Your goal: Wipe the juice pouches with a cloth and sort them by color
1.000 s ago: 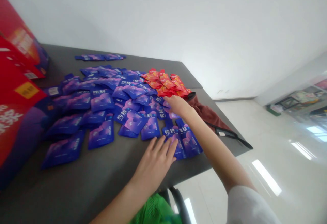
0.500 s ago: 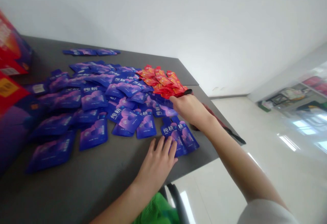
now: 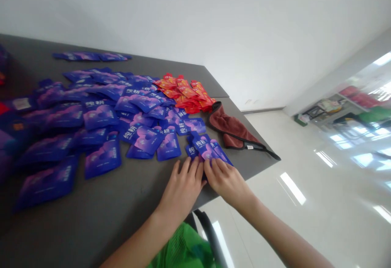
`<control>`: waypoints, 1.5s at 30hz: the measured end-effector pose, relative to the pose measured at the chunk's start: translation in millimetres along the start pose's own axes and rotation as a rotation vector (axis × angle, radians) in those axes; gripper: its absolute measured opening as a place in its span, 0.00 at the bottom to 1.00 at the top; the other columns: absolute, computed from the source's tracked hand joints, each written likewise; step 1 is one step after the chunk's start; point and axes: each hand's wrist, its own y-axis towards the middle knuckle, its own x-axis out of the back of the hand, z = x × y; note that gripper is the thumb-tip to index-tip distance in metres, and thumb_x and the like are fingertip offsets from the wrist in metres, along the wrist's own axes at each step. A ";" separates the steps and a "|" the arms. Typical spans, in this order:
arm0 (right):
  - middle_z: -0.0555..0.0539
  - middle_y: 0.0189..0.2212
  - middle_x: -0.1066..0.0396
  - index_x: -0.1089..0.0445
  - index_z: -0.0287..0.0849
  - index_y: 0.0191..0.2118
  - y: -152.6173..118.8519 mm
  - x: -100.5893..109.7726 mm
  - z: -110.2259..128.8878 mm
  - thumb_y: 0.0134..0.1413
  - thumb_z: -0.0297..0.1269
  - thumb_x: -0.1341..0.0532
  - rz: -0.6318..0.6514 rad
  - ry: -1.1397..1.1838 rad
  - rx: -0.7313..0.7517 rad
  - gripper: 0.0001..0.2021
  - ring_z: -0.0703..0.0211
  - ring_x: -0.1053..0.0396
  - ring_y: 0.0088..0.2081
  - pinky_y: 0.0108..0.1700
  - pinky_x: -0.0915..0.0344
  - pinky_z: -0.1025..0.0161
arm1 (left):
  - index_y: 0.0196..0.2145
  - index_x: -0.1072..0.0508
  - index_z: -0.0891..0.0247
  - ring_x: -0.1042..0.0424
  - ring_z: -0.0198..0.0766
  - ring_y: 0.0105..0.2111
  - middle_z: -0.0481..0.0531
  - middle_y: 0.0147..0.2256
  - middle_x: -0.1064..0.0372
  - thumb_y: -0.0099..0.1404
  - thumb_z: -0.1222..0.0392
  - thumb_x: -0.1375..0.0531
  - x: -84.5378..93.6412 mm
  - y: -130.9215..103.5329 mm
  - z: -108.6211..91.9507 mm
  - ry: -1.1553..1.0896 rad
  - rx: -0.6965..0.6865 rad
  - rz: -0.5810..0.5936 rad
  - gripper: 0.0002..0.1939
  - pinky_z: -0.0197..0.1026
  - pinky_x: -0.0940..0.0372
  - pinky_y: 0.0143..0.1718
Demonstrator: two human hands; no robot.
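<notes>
Near the table's front edge, a few blue-purple sachets (image 3: 207,146) with white lettering lie overlapped. My right hand (image 3: 225,179) grips the lower edge of the top sachet, its fingers bent over the front and the thumb hidden. Close beside it, my left hand (image 3: 183,181) lies low over the table, its fingers stretched out and touching the lower left edge of the same sachets. A large spread of blue-purple sachets (image 3: 100,115) covers the table's left and middle. Behind it, a pile of red-orange sachets (image 3: 186,93) adjoins its right end.
A brown cloth (image 3: 233,127) with black trim lies on the right of the dark grey table (image 3: 128,203). Several sachets (image 3: 91,56) form a row at the back, near the white wall. Part of a red and purple box (image 3: 9,129) shows at the left.
My right hand has come back from beside the red-orange pile, bringing a blue-purple sachet onto those by my left hand. The brown cloth is now uncovered. The view has shifted slightly right.
</notes>
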 end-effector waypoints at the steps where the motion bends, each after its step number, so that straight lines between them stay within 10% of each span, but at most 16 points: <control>1: 0.35 0.36 0.28 0.32 0.27 0.44 1.4 1.6 0.8 0.55 0.23 0.48 -0.017 0.006 -0.004 0.13 0.53 0.30 0.35 0.31 0.31 0.62 | 0.59 0.40 0.67 0.39 0.52 0.55 0.59 0.57 0.38 0.69 0.60 0.53 -0.1 -0.7 0.7 -0.001 -0.004 0.000 0.23 0.57 0.39 0.52; 9: 0.39 0.35 0.29 0.32 0.32 0.45 5.2 22.0 3.1 0.54 0.28 0.43 0.078 0.121 -0.115 0.12 0.56 0.33 0.28 0.25 0.34 0.61 | 0.58 0.39 0.64 0.40 0.49 0.56 0.55 0.58 0.39 0.69 0.57 0.52 -2.5 -2.3 5.4 -0.018 0.018 -0.008 0.22 0.56 0.40 0.54; 13: 0.38 0.56 0.39 0.32 0.40 0.48 2.4 27.5 -33.4 0.62 0.43 0.49 -0.046 0.431 -0.228 0.16 0.48 0.34 0.50 0.46 0.32 0.52 | 0.57 0.38 0.66 0.40 0.48 0.56 0.55 0.58 0.39 0.67 0.56 0.48 -1.7 -3.3 5.5 -0.022 0.034 -0.037 0.23 0.55 0.39 0.54; 18: 0.31 0.64 0.58 0.52 0.33 0.64 17.8 -21.1 -45.9 0.64 0.50 0.62 0.013 0.698 -0.289 0.31 0.47 0.62 0.66 0.61 0.48 0.45 | 0.57 0.37 0.65 0.38 0.49 0.54 0.55 0.56 0.37 0.66 0.55 0.46 -1.3 -6.9 7.1 -0.023 0.015 -0.047 0.23 0.55 0.37 0.52; 24: 0.29 0.65 0.64 0.60 0.34 0.66 22.4 -61.1 -30.3 0.64 0.52 0.62 0.151 0.666 -0.281 0.33 0.43 0.67 0.66 0.62 0.59 0.37 | 0.57 0.37 0.65 0.39 0.48 0.55 0.55 0.56 0.36 0.67 0.55 0.47 -6.0 -8.8 8.6 -0.030 -0.009 -0.089 0.23 0.54 0.38 0.53; 30: 0.41 0.53 0.35 0.40 0.43 0.57 61.5 -20.9 -91.5 0.62 0.42 0.48 -0.125 0.757 -0.228 0.20 0.52 0.39 0.54 0.57 0.45 0.51 | 0.54 0.35 0.62 0.38 0.48 0.54 0.53 0.55 0.35 0.67 0.53 0.47 -7.0 -7.2 5.9 -0.024 0.000 -0.118 0.20 0.55 0.38 0.53; 37: 0.37 0.45 0.31 0.36 0.37 0.53 148.4 -37.3 -95.7 0.38 0.30 0.29 0.530 0.600 -0.019 0.32 0.47 0.33 0.46 0.44 0.38 0.59 | 0.50 0.32 0.60 0.36 0.45 0.53 0.51 0.52 0.32 0.67 0.55 0.48 -10.8 -7.9 5.1 -0.044 -0.025 -0.157 0.16 0.53 0.38 0.52; 45: 0.36 0.48 0.34 0.38 0.37 0.55 149.9 -77.3 -101.2 0.54 0.39 0.38 0.367 0.651 -0.126 0.24 0.49 0.37 0.50 0.48 0.43 0.59 | 0.50 0.32 0.63 0.36 0.47 0.52 0.54 0.52 0.33 0.67 0.56 0.48 -9.5 -8.7 4.8 -0.040 -0.033 -0.136 0.16 0.53 0.37 0.50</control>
